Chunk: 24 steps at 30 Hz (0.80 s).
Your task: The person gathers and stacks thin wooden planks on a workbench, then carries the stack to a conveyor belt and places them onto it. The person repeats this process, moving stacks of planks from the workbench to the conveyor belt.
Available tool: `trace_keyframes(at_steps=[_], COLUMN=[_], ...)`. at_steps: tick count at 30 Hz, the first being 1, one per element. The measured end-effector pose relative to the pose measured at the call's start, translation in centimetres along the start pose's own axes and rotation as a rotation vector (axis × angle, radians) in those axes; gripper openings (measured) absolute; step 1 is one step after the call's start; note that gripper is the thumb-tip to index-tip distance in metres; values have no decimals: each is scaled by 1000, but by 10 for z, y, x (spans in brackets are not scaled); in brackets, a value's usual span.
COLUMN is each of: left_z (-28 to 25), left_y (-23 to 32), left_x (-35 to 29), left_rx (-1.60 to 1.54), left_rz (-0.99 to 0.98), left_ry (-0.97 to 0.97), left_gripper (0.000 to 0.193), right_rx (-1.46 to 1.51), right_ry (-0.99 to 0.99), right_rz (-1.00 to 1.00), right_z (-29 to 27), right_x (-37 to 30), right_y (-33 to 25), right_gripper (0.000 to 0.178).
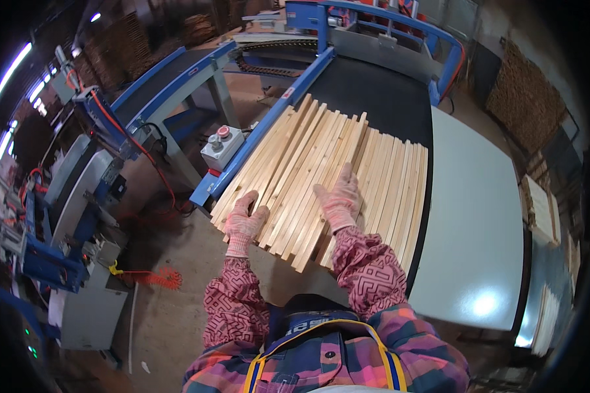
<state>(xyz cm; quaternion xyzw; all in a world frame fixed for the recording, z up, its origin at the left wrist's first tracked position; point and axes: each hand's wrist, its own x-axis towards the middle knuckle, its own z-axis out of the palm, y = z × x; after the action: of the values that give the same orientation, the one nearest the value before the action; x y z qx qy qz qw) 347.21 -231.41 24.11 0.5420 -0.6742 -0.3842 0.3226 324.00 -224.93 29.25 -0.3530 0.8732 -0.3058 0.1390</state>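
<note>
"Strips of pale wood [288, 183] lay side by side on a black belt [373, 85], between a blue rail [259, 133] on the left and a smooth grey panel [472, 216] on the right. Their ends were uneven at both edges."

"Where were the hands?"

"Both were gloved. The left hand [244, 226] was at the near left of the strips, thumb and fingers parted; whether it pinched a strip, I couldn't tell. The right hand [341, 202] was released, fingers extended over the strips right of their middle."

"What could have gone wrong?"

"The near ends jutted toward the person, some farther than others. A pull there could have tipped a strip onto the floor [177, 308]. Squeezing from the sides might have made strips ride up over one another, because dark gaps showed in the row."

"Any danger to the person?"

"Possibly. The patterned right sleeve [370, 272] was loose and close to the wood ends, so a protruding corner could have snagged it. Rough edges might have caught the gloves too. A control box [224, 149] with a red button stood by the rail, where a stray elbow could have knocked it."
</note>
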Motion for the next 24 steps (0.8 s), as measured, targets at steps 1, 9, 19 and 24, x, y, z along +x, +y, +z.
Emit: trace_keyframes(at_steps=[1, 9, 19, 24], left_z=[2, -8, -17, -29], left_y=[8, -30, -34, -3], left_x=[0, 12, 16, -1], left_rx=[39, 1, -121, 15], left_rz=[-47, 37, 44, 24], left_ry=[-2, -16, -166, -176], left_gripper=[60, 65, 65, 66], right_rx=[26, 193, 1075, 204], right_ry=[-65, -393, -125, 84], right_rz=[79, 256, -87, 188], right_z=[6, -29, -49, -166], right_x=[8, -6, -18, -30], right_y=[19, 18, 207, 210], right_gripper=[107, 64, 68, 69])
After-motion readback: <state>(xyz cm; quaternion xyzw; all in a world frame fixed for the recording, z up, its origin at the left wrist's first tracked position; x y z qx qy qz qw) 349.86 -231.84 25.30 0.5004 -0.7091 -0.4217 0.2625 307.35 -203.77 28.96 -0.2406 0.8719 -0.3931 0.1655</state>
